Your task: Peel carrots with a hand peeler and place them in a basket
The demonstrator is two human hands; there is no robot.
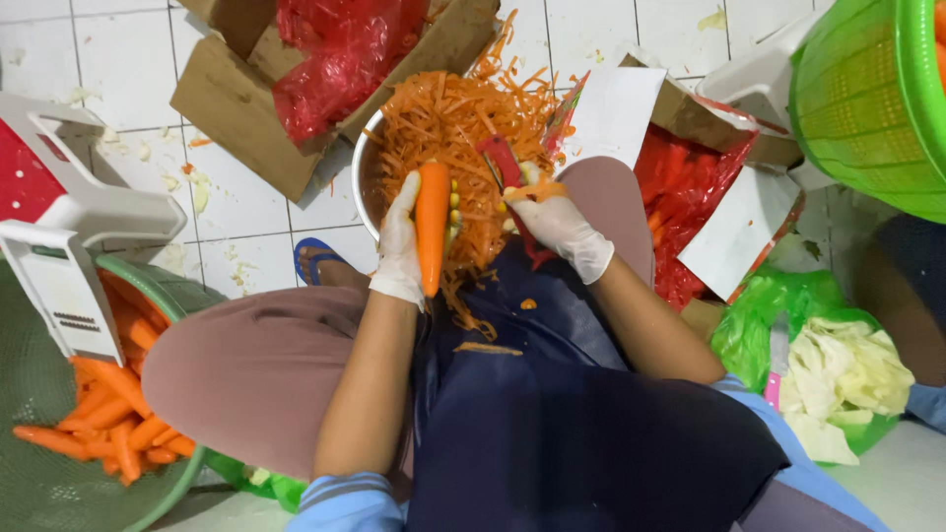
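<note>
OK, head view only. Left hand (401,241), white glove, is clamped round a peeled orange carrot (432,225); the carrot's long axis runs 12-to-6, blunt end at 12, tip at 6. Right hand (560,225), also gloved, is closed on a red-handled peeler (505,166), whose blade end sits just at 3 o'clock of the carrot's upper half, near but apart as far as I can tell. So the carrot lies at 9 o'clock from the right hand. Behind both, at 12, a round steel bowl (361,169) heaped with shredded orange carrot (463,108). At 8 o'clock, a green plastic basket (30,473) of whole carrots (113,414) with a white slicer board (59,286) leaning in. Chopped cabbage (843,379) at 4 o'clock.
</note>
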